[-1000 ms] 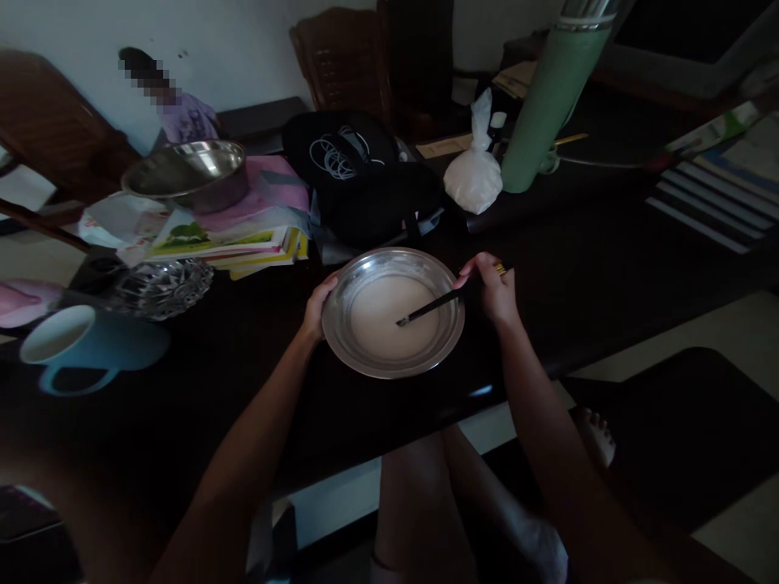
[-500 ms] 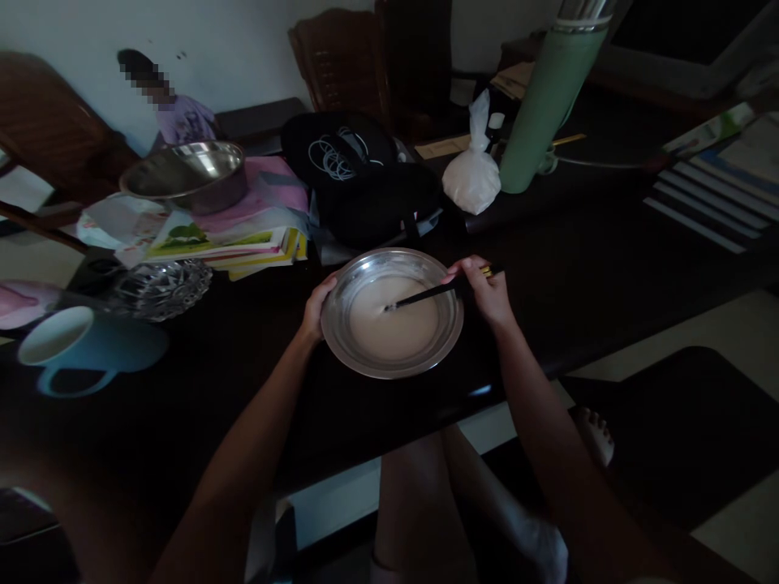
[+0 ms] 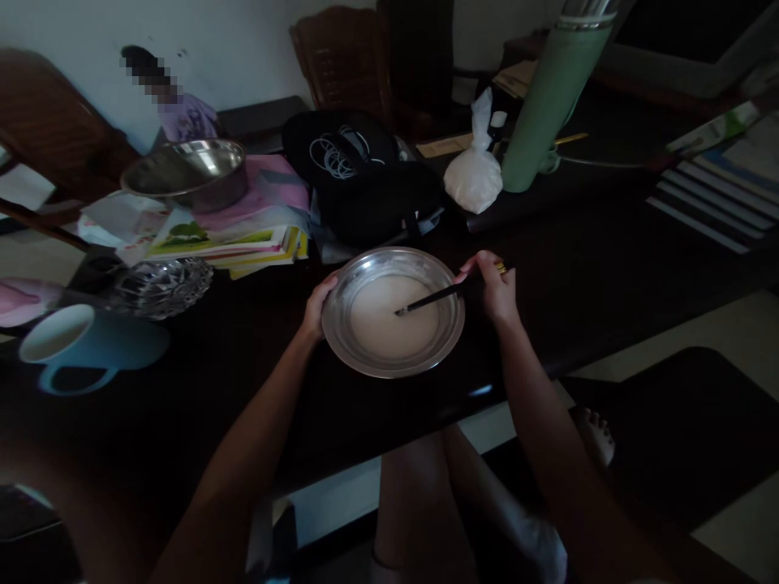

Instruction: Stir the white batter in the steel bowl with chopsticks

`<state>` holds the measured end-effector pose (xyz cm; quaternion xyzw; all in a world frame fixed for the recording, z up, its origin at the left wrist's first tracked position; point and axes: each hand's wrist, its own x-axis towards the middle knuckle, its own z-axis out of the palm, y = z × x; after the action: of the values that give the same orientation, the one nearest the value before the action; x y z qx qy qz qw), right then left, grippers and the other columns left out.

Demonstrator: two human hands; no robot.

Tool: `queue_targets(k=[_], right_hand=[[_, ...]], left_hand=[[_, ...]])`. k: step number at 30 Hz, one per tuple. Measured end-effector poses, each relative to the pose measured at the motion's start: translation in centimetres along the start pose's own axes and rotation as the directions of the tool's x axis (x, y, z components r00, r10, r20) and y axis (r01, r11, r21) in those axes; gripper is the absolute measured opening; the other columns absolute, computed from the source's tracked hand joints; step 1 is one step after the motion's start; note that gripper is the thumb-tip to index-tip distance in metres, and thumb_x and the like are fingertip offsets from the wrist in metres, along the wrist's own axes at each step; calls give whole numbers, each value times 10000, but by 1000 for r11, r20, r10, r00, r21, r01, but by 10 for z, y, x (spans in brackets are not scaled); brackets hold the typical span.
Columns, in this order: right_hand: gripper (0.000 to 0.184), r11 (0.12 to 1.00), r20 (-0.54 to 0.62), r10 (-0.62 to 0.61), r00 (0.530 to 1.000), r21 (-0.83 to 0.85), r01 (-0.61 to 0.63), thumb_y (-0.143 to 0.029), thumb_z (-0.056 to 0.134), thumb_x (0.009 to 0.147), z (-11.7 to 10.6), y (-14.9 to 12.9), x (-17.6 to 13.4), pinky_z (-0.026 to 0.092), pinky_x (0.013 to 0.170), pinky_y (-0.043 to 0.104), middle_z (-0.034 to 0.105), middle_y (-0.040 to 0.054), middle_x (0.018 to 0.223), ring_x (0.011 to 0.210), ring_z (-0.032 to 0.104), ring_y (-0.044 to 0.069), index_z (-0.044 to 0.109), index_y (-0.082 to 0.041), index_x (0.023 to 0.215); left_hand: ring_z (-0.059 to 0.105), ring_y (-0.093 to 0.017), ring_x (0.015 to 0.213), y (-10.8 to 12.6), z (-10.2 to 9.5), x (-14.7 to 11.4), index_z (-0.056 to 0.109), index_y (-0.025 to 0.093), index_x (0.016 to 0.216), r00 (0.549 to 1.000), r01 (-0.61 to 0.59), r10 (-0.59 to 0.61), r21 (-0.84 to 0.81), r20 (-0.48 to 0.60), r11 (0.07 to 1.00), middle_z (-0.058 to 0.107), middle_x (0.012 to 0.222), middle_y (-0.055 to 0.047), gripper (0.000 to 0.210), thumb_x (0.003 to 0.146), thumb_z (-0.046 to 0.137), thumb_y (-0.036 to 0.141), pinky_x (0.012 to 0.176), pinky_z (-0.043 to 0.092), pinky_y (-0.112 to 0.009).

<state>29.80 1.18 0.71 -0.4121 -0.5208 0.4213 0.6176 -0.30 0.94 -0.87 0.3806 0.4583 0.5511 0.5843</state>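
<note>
A shallow steel bowl (image 3: 393,369) of milky, off-white liquid (image 3: 383,324) stands on the dark table in front of me. My left hand (image 3: 316,308) is closed on the bowl's left rim. Above the right rim, my right hand (image 3: 494,288) grips black chopsticks (image 3: 432,298) with a gold-coloured end. Their silvery tips dip into the liquid near the bowl's middle. Whether one or two sticks are held is hard to tell, as they lie close together.
Behind the bowl are a black case (image 3: 377,203), a tied bag of white powder (image 3: 475,180) and a green thermos (image 3: 551,113). Leftward stand a blue mug (image 3: 91,349), a glass dish (image 3: 164,288) and a steel basin (image 3: 188,191) on books (image 3: 261,247). A person (image 3: 186,118) is beyond.
My right hand has shifted slightly right and up, drawing the chopstick tips a little to the right through the liquid. My left hand stays on the rim.
</note>
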Motion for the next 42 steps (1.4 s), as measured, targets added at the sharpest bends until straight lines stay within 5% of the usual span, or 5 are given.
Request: queue_targets(k=[21, 26, 31, 37, 42], right_hand=[[400, 999, 33, -11, 999, -42, 12, -537, 535, 932, 0, 1, -1, 547, 684, 308, 707, -14, 618, 603, 677, 145, 670, -234, 710], [344, 998, 140, 28, 990, -56, -20, -535, 592, 899, 0, 1, -1, 563, 714, 322, 741, 1, 688, 658, 702, 158, 712, -235, 782], [398, 999, 27, -24, 999, -44, 26, -560, 554, 915, -1, 2, 1, 554, 676, 308, 713, -11, 628, 612, 679, 149, 685, -238, 721], [358, 998, 141, 29, 990, -57, -22, -564, 600, 885, -1, 3, -1, 573, 725, 338, 743, 3, 690, 664, 704, 170, 714, -239, 787], [396, 999, 45, 11, 999, -32, -9, -573, 568, 900, -1, 2, -1, 560, 677, 316, 718, -9, 639, 616, 681, 155, 691, -237, 730]], left_hand=[[662, -282, 1091, -2, -3, 1, 748, 203, 1009, 1000, 0, 0, -20, 1, 1000, 766, 1052, -37, 319, 759, 657, 379, 974, 499, -388], [663, -293, 1094, -1, -1, 0, 743, 197, 1025, 1000, 18, -18, -8, -6, 1000, 768, 1043, -40, 332, 771, 643, 386, 957, 514, -400], [638, -300, 1153, -1, -1, 0, 731, 194, 1032, 1000, 4, -4, -3, 2, 1000, 757, 1064, -53, 338, 768, 643, 386, 994, 489, -398], [634, -304, 1148, -1, -1, 0, 729, 201, 1024, 1000, 3, -3, 8, 2, 1000, 756, 1052, -53, 338, 768, 640, 403, 983, 488, -403], [638, -308, 1136, -1, 0, 0, 727, 196, 1018, 1000, -2, 3, -4, 9, 1000, 757, 1052, -48, 356, 742, 655, 408, 987, 486, -410]])
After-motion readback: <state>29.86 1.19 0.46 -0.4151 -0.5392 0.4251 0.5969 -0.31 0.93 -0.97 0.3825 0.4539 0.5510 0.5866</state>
